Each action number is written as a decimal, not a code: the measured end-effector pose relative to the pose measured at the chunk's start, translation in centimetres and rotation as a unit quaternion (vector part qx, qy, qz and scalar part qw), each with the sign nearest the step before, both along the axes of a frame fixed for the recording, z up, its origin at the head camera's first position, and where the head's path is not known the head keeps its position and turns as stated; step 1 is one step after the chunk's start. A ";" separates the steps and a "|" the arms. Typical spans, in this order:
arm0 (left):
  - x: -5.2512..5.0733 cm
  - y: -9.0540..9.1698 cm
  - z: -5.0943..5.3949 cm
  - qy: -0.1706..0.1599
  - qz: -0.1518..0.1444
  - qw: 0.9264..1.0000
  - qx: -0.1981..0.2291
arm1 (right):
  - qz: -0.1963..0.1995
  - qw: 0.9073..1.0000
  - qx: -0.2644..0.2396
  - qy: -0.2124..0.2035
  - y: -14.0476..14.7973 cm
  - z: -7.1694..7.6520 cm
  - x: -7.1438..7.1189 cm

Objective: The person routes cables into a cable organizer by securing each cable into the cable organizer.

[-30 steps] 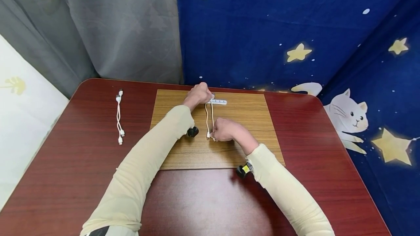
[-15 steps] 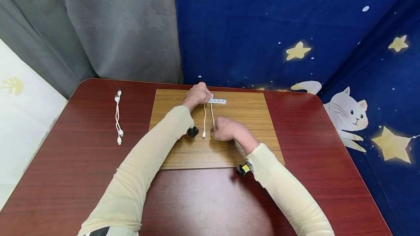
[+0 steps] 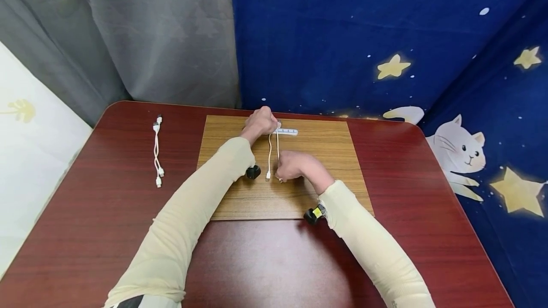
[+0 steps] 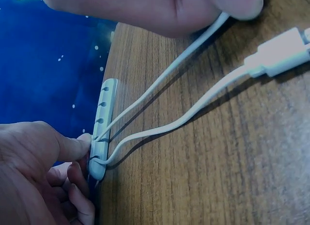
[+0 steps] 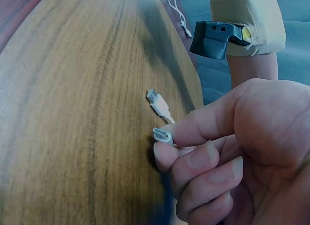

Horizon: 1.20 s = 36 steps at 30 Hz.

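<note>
The white cable (image 4: 208,97) stretches over the wooden board (image 3: 252,206), its two strands sitting in neighbouring slots of the pale clip (image 4: 103,128) by the far edge. One plug (image 3: 268,176) is free; the left wrist view cuts off its tip. The other plug (image 5: 163,136) is pinched between thumb and finger of the right hand (image 3: 291,165), so most of it is hidden. The left hand (image 3: 260,121) has its thumb against the clip and covers what is behind; whether it pinches the cable there, I cannot tell. Leftward, a second cable (image 3: 156,148) lies on the reddish table (image 3: 274,255).
</note>
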<state>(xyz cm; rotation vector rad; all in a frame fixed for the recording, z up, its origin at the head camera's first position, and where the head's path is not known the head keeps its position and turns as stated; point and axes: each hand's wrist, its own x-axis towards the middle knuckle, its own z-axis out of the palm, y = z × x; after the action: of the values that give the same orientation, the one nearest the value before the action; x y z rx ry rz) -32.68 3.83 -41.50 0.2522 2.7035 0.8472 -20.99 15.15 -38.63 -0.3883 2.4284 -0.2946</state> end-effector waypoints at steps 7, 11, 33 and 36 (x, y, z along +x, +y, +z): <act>0.3 -0.2 -0.3 0.016 0.029 0.999 0.007 | -0.040 0.998 -0.040 0.004 0.1 -0.3 0.8; 0.4 -1.0 -0.2 0.032 0.039 0.998 0.031 | -0.056 0.998 -0.040 0.015 0.4 -0.3 0.9; 2.2 -6.4 1.2 0.067 0.036 0.996 0.041 | -0.137 0.949 -0.208 0.194 -1.4 -0.7 1.8; 2.6 -7.0 1.3 0.071 0.030 0.996 0.039 | -0.131 0.942 -0.230 0.205 -1.6 -0.9 1.8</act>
<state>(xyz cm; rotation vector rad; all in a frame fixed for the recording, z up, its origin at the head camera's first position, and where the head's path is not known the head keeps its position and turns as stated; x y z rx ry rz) -30.05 -3.14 -40.22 0.2579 2.8260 0.9879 -19.19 13.53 -39.55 -0.3488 2.8125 -0.9981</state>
